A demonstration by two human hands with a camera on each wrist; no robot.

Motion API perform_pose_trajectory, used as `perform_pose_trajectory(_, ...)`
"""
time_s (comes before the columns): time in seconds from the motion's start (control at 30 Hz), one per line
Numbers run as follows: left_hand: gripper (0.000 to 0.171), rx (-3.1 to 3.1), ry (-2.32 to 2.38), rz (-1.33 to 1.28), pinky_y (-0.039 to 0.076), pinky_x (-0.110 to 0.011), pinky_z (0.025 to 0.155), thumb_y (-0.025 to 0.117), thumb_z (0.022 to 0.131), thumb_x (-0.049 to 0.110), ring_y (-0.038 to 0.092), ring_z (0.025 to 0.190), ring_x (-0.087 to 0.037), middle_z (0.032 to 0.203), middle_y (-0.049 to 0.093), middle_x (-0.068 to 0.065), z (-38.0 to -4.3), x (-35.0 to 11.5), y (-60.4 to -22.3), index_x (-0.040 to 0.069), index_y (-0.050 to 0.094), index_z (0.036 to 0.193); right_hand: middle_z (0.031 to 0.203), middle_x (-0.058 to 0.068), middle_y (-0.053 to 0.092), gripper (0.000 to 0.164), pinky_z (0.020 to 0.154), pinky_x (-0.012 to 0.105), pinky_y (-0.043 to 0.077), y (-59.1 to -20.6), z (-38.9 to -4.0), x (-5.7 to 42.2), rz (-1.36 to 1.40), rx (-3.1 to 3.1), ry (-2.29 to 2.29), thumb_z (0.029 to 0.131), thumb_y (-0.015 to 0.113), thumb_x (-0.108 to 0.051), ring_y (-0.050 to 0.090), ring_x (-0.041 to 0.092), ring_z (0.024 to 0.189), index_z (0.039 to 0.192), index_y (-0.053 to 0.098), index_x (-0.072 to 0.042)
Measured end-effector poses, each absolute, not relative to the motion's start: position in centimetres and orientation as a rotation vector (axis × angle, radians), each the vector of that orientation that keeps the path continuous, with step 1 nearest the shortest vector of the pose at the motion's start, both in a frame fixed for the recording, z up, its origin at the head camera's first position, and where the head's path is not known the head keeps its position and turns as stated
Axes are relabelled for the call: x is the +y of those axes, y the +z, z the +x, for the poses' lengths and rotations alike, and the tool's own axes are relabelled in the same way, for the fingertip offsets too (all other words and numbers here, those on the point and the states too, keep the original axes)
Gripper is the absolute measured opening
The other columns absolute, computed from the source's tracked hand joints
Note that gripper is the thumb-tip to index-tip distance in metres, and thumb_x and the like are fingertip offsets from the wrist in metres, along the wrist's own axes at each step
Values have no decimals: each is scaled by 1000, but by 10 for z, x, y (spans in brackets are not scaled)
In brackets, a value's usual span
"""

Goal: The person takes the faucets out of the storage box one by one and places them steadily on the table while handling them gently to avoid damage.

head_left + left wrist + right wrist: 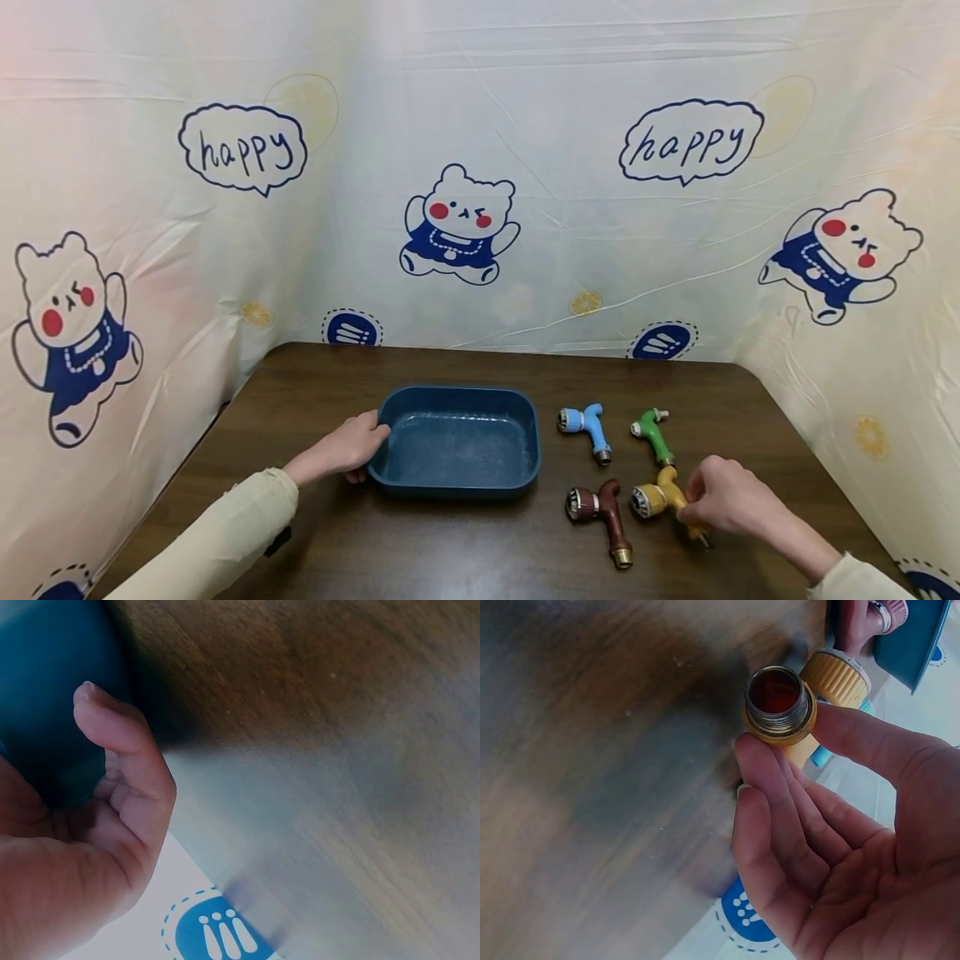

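At the left end of a dark blue plastic basin (457, 454), my left hand (351, 447) grips the wall, thumb at the rim and the other fingers low outside. My right hand (729, 497) pinches a yellow faucet (654, 500) near its threaded end, between thumb and fingertips. In the right wrist view the metal thread (778, 718) of this faucet faces the camera, with its ribbed knob (836, 681) behind. Left of it lies a brown faucet (611, 521). Farther back are a green faucet (655, 435) and a light blue faucet (592, 429).
Everything stands on a dark wooden table (315, 533). A pale printed curtain (555, 250) with bears and "happy" bubbles hangs behind the table and along both sides. The basin holds nothing, and its right wall is near the light blue and brown faucets.
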State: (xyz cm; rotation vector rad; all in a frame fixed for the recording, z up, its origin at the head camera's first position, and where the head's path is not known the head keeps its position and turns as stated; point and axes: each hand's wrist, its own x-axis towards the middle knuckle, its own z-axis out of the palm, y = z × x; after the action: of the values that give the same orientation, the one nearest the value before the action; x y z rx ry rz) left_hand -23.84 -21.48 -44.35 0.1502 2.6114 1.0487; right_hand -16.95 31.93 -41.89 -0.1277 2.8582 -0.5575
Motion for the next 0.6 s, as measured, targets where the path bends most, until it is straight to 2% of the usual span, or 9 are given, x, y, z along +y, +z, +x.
perform_pose_trajectory(0.6,32,2618,1062,156,56,-35,42,40,108,16,62,46,-23,69,62,-13,-239,-217,-447,-6,54,126,62,-4,61,21,53,31,45,-433,-160,328,31,2802,-674,76,87,-18,57,15,58,68,68,-15)
